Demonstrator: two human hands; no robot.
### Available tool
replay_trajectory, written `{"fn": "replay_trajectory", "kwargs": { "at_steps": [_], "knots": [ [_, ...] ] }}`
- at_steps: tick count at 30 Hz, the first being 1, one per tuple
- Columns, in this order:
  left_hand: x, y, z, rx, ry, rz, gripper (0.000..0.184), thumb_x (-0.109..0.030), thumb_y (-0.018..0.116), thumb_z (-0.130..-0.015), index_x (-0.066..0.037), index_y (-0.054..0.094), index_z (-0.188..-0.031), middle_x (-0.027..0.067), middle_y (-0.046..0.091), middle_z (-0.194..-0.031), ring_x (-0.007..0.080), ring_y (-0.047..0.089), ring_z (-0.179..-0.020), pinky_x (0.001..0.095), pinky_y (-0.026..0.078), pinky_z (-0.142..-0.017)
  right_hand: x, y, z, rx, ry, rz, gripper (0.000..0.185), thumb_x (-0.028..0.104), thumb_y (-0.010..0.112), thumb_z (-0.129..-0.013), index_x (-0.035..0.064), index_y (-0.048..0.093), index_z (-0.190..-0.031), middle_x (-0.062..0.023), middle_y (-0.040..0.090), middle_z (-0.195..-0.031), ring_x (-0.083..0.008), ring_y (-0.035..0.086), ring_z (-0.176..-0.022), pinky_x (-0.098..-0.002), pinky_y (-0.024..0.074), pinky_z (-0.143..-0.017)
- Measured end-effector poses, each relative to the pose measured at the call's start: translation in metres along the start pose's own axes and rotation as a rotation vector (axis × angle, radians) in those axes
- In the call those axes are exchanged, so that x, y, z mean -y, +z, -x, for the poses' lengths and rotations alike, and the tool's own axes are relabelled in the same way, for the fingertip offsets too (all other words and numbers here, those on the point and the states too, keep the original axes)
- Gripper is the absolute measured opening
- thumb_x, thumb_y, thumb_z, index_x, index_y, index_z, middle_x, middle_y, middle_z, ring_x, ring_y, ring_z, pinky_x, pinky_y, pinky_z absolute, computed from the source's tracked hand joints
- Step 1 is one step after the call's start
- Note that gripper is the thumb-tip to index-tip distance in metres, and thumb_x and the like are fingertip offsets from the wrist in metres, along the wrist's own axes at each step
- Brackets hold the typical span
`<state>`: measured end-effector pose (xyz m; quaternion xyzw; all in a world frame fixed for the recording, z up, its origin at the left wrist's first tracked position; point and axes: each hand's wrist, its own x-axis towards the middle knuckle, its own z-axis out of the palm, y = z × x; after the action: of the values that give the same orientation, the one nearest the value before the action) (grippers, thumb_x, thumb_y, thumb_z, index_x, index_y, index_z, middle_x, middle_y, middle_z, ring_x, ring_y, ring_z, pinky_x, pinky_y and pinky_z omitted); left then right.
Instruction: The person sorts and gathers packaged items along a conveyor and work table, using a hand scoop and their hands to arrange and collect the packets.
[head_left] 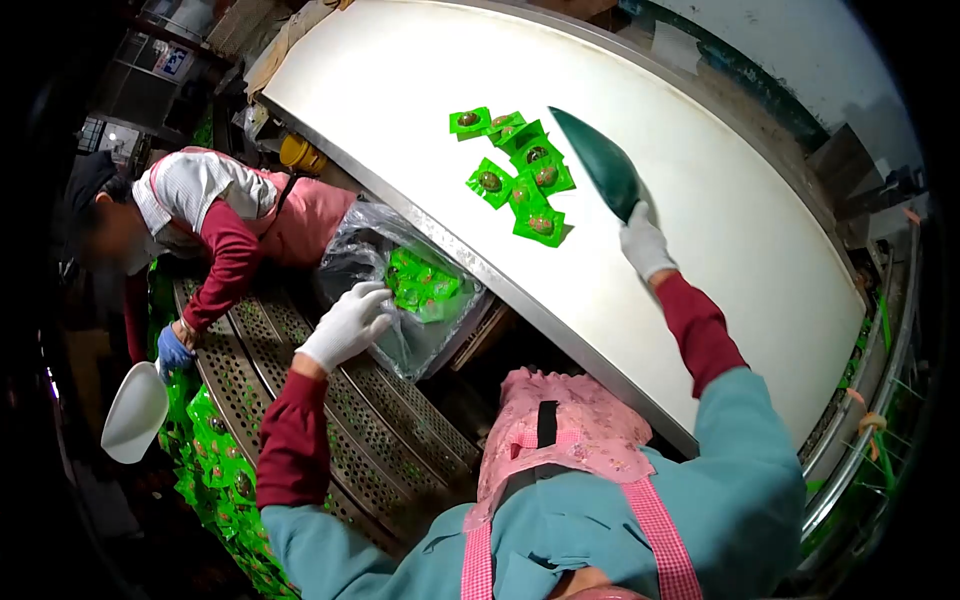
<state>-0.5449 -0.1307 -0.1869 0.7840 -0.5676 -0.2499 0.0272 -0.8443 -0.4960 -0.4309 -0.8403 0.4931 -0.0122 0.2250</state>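
Observation:
My right hand, in a white glove, grips the handle end of a dark green scoop over the white tabletop. To the left of the scoop lie several small bright green packets with dark or brownish pieces visible inside. My left hand, also gloved in white, is beside a box lined with a clear plastic bag. Its fingers are loosely bent and slightly apart, near the bag's edge; I cannot tell whether they touch it. More green packets lie inside the bag.
On the left a co-worker bends over, a blue-gloved hand at a white scoop. Below that is a large heap of green packets. Perforated metal slats run below the table. Metal rails stand at right.

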Motion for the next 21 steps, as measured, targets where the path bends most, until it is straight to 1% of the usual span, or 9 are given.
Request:
{"fn": "replay_trajectory", "kwargs": {
  "at_steps": [4,7,11,12,14,16,18,20,21],
  "knots": [
    [0.024,0.027,-0.076,-0.155,0.085,0.294,0.037,-0.019,0.057,-0.09,-0.002,0.055,-0.122,0.017,0.052,-0.126,0.0329,0.051,-0.118,0.0356,0.041,-0.101,0.065,0.023,-0.067,0.017,0.019,-0.084,0.056,0.014,0.041,-0.09,-0.0084,0.022,-0.137,-0.0271,0.064,-0.102,-0.0411,0.065,-0.086,-0.0492,0.0518,-0.076],
    [0.062,0.061,-0.137,-0.248,0.069,0.49,0.036,-0.019,0.057,-0.091,0.002,0.056,-0.12,0.0166,0.055,-0.122,0.0287,0.051,-0.119,0.0335,0.039,-0.102,0.125,0.03,-0.091,0.04,-0.072,0.235,0.054,0.008,0.039,-0.091,-0.0083,0.019,-0.139,-0.023,0.063,-0.103,-0.0361,0.067,-0.085,-0.0437,0.0556,-0.073],
    [0.09,0.091,-0.196,-0.429,-0.051,0.716,0.039,-0.021,0.055,-0.093,0.001,0.054,-0.125,0.018,0.055,-0.124,0.0294,0.05,-0.118,0.0354,0.037,-0.104,0.158,0.041,-0.103,0.073,-0.267,0.319,0.056,0.007,0.042,-0.09,-0.0086,0.017,-0.138,-0.0257,0.059,-0.108,-0.0359,0.067,-0.083,-0.0421,0.0565,-0.068],
    [0.108,0.097,-0.209,-0.417,-0.063,0.725,0.039,-0.021,0.055,-0.093,0.001,0.054,-0.125,0.018,0.055,-0.124,0.0294,0.05,-0.118,0.0354,0.037,-0.104,0.156,0.043,-0.097,0.093,-0.319,0.327,0.057,0.008,0.043,-0.09,-0.0082,0.018,-0.138,-0.0244,0.059,-0.108,-0.0351,0.067,-0.084,-0.0428,0.0563,-0.067],
    [0.14,0.12,-0.243,-0.735,0.058,0.462,0.041,-0.023,0.052,-0.095,0.0,0.05,-0.129,0.0189,0.052,-0.126,0.0287,0.049,-0.119,0.0353,0.039,-0.103,0.147,0.043,-0.078,0.134,-0.365,0.355,0.058,0.008,0.044,-0.089,-0.0077,0.019,-0.139,-0.023,0.059,-0.109,-0.0343,0.067,-0.084,-0.0435,0.0562,-0.066],
    [0.132,0.109,-0.264,-0.756,-0.189,0.81,0.043,-0.025,0.049,-0.096,0.0,0.048,-0.131,0.0191,0.048,-0.129,0.0293,0.047,-0.12,0.0358,0.038,-0.104,0.135,0.036,-0.052,0.279,-0.403,0.364,0.054,0.008,0.041,-0.09,-0.0078,0.02,-0.137,-0.0256,0.059,-0.109,-0.0367,0.067,-0.078,-0.0441,0.0558,-0.066],
    [0.117,0.107,-0.28,-0.805,-0.212,1.377,0.044,-0.024,0.052,-0.095,0.001,0.048,-0.131,0.0207,0.045,-0.135,0.0328,0.044,-0.124,0.0376,0.039,-0.105,0.123,0.024,-0.027,0.348,-0.378,0.337,0.053,0.01,0.041,-0.09,-0.0063,0.022,-0.136,-0.0272,0.06,-0.107,-0.0392,0.066,-0.077,-0.0462,0.055,-0.067],
    [0.158,0.139,-0.312,-0.879,-0.073,0.575,0.044,-0.025,0.054,-0.093,0.001,0.05,-0.129,0.0216,0.044,-0.136,0.0338,0.046,-0.122,0.0384,0.041,-0.102,0.111,-0.007,-0.002,0.436,-0.288,0.111,0.051,0.02,0.043,-0.09,0.0004,0.028,-0.134,-0.0305,0.062,-0.097,-0.0465,0.063,-0.078,-0.0528,0.0509,-0.071],
    [0.154,0.138,-0.321,-0.851,-0.035,0.601,0.045,-0.026,0.056,-0.092,0.002,0.052,-0.127,0.0228,0.044,-0.136,0.0348,0.047,-0.122,0.0389,0.04,-0.103,0.115,-0.041,0.013,0.477,-0.16,0.02,0.051,0.027,0.046,-0.089,0.0041,0.032,-0.133,-0.0296,0.063,-0.089,-0.0483,0.061,-0.08,-0.0548,0.0484,-0.074]
  ]
}}
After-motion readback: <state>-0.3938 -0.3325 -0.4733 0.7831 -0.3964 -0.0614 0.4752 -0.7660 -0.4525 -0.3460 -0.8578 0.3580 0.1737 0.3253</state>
